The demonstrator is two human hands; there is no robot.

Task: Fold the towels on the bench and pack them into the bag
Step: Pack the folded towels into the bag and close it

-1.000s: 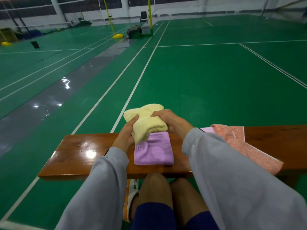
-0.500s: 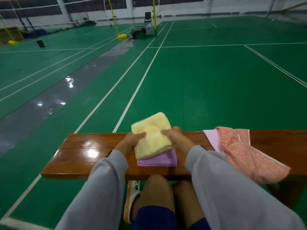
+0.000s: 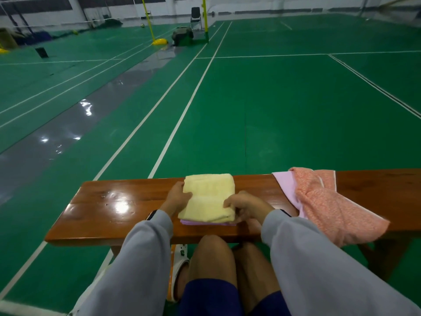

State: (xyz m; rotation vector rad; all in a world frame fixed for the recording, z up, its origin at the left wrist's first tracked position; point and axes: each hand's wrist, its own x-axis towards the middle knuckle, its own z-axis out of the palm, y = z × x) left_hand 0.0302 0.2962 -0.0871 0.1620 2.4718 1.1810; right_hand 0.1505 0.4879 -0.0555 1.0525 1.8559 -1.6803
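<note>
Wooden bench [image 3: 109, 215] — yellow towel [image 3: 208, 198] between left hand [image 3: 178, 197] and right hand [image 3: 248, 207]

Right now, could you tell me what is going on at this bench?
A seated person is stacking folded towels on the wooden bench. The yellow towel lies on the purple towel; the left hand rests against its left edge, and the right hand curls its fingers round its near right corner. Further right, an orange-pink towel lies unfolded over a lilac towel. No bag is in view.
</note>
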